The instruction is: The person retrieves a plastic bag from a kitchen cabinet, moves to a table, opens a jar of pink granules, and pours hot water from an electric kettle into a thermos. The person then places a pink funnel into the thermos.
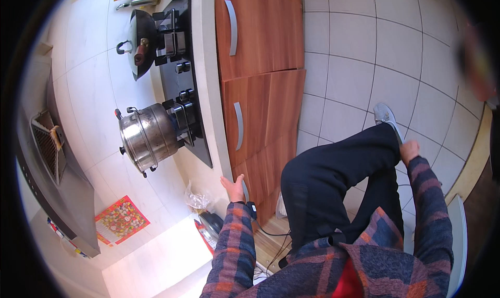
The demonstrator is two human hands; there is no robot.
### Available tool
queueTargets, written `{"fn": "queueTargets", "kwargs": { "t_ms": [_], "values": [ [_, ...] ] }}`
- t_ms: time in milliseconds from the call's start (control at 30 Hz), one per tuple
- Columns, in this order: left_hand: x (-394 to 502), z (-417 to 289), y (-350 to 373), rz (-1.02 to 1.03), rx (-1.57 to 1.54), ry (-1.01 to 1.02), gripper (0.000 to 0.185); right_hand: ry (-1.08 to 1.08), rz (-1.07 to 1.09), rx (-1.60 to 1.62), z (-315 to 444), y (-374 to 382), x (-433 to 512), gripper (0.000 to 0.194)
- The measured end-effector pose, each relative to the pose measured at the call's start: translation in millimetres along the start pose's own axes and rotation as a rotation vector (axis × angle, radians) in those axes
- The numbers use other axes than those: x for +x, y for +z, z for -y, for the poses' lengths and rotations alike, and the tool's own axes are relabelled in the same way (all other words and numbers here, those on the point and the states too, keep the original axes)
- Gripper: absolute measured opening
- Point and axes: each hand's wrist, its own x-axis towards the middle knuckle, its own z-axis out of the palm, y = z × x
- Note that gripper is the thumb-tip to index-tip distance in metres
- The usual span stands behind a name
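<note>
My left hand (234,188) is at the edge of the pale countertop (216,122), fingers spread and nothing in them; whether it presses on the edge cannot be told. Just below it, partly hidden by the hand, is a cabinet handle (245,190). One leg in black trousers (332,169) is raised and bent, and a light slip-on shoe (384,114) is on that foot. My right hand (409,149), fingers curled, is at the trouser cuff and heel of this shoe. Its fingertips are hidden, so a grip on either is unclear.
A steel steamer pot (146,132) and a lidded wok (142,48) stand on the black gas hob (175,79). Wood-grain cabinet doors (265,114) front the counter. A clear plastic bag (196,196) lies near the wall. Dark cables (279,251) run beside my leg over the floor.
</note>
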Motion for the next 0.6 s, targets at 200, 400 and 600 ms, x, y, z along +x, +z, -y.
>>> {"fn": "queueTargets", "kwargs": {
  "t_ms": [200,400,600],
  "values": [
    [-3.6,-4.6,4.0,-0.047,-0.003,-0.013,0.104,-0.145,0.005,0.433,13.3,30.5,-53.2,0.02],
    [-2.7,0.9,5.9,-0.06,-0.058,0.014,0.104,-0.227,-0.161,0.577,20.7,-29.7,-61.3,0.02],
    [10.4,29.9,8.4,-0.05,-0.134,0.025,0.105,-0.269,-0.228,0.808,41.3,-70.1,-92.6,0.055]
  ]
}}
